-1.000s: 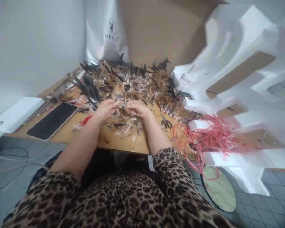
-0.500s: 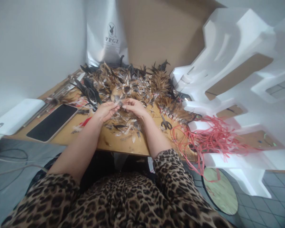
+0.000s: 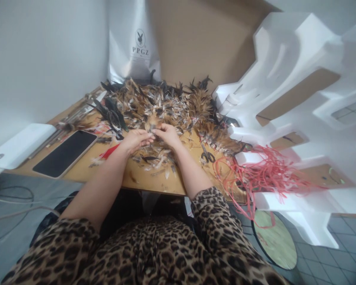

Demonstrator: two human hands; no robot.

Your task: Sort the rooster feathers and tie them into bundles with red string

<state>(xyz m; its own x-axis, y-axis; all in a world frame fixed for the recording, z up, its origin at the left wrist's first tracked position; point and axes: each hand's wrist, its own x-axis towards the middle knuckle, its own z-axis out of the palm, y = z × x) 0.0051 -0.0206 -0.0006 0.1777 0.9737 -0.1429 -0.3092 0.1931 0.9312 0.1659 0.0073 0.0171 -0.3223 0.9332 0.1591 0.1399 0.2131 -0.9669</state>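
Pinching a tan feather tuft at the near side of the feather pile.
Left hand and right hand meet with thumbs and fingertips closed on the tuft's base; scissors lie near right of the pile, a phone near left.

Two hands, one phone and one pair of scissors show, with feathers seemingly too tangled to count.

Craft workshop, heaped feathers, scissors, red strips
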